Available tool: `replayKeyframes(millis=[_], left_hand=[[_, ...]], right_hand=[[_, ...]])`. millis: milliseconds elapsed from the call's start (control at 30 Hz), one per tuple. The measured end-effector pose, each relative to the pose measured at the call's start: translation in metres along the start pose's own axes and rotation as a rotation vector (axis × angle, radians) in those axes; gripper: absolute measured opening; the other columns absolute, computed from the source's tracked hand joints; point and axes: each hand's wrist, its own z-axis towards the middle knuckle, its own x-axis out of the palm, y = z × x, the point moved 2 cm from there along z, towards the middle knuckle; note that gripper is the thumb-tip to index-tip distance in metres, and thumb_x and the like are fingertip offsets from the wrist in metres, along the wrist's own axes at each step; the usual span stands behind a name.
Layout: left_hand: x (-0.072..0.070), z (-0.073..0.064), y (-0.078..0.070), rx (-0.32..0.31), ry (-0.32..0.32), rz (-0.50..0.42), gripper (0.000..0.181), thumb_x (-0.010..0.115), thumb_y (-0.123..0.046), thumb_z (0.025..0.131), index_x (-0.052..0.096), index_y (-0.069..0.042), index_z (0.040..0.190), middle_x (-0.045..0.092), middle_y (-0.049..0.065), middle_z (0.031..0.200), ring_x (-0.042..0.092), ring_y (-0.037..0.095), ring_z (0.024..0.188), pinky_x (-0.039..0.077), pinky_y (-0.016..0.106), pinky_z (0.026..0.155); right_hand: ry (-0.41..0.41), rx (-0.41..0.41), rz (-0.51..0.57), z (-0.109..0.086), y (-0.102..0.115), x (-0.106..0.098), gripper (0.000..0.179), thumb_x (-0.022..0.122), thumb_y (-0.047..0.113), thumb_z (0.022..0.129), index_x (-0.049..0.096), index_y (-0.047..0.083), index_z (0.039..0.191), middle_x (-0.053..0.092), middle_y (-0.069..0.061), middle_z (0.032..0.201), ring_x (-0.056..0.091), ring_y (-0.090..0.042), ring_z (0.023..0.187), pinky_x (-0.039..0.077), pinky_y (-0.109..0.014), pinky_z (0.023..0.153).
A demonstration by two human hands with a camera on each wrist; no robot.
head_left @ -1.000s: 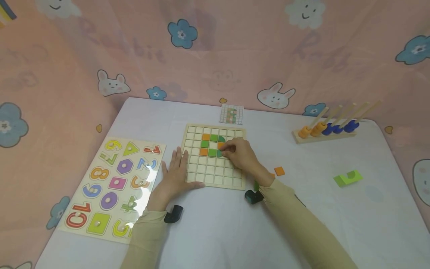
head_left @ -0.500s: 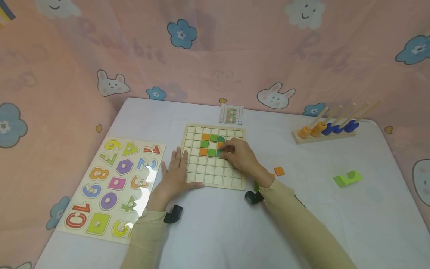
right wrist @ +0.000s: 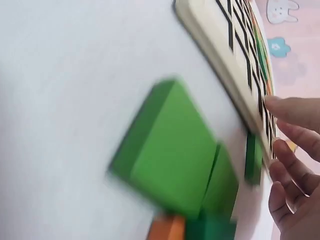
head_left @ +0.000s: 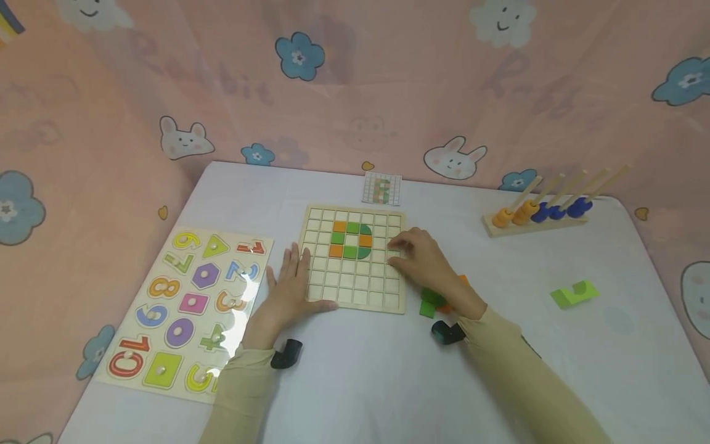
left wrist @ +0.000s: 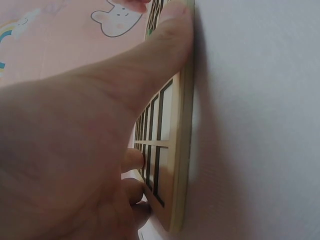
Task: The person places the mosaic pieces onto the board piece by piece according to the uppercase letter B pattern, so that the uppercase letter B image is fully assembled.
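A square wooden grid board (head_left: pixel 355 296) lies mid-table, with a ring of orange, green and dark green tiles (head_left: pixel 350 252) around a bare cell. Two dark green pieces on the ring's right side have rounded corners. My left hand (head_left: pixel 283 302) rests at the board's left edge, fingers spread and thumb along the near edge, also seen in the left wrist view. Over the board's right edge hovers my right hand (head_left: pixel 424 259), fingers loosely bent, nothing visible between them. Below it lie loose green tiles (right wrist: pixel 172 145) and orange ones, partly hidden by the hand and forearm.
A small printed pattern card (head_left: pixel 383 189) lies beyond the board. To the left is a number-and-shape knob puzzle (head_left: pixel 233 240). A wooden peg stand (head_left: pixel 535 229) with orange and blue beads stands back right, and a notched light green block (head_left: pixel 575 295) lies in front of it.
My right hand has let go of the dark green rounded tile, which now shows fully in its cell, and moved right off the tile ring. The left hand stays in place.
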Motion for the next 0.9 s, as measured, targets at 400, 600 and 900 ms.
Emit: replayKeyframes(millis=[400,600,900], left_hand=[[0.0,-0.001,0.0,0.006,-0.003,-0.006,0.129,0.085,-0.053,0.085,0.004,0.001,0.169,-0.015,0.022,0.176,-0.015,0.039,0.164,-0.009,0.075,0.126],[0.0,0.0,0.0,0.011,0.0,-0.002,0.13,0.086,-0.053,0.085,0.004,0.002,0.169,-0.015,0.022,0.176,-0.015,0.04,0.164,-0.008,0.075,0.126],[0.001,0.0,0.0,0.01,-0.006,-0.011,0.13,0.086,-0.052,0.084,0.004,0.001,0.169,-0.015,0.022,0.176,-0.015,0.039,0.165,-0.009,0.075,0.126]], right_hand=[[0.157,0.138,-0.021,-0.029,-0.036,-0.033,0.063,0.085,0.024,0.091,0.059,0.007,0.145,0.054,-0.018,0.143,0.042,-0.036,0.132,0.039,-0.06,0.117],[0.147,0.146,-0.033,-0.038,-0.043,-0.039,0.06,0.086,0.024,0.091,0.061,0.008,0.143,0.054,-0.018,0.141,0.041,-0.037,0.13,0.039,-0.06,0.115],[0.097,0.082,0.01,-0.036,-0.04,-0.032,0.047,0.085,0.015,0.09,0.067,0.006,0.133,0.058,-0.019,0.132,0.043,-0.034,0.122,0.041,-0.053,0.106]])
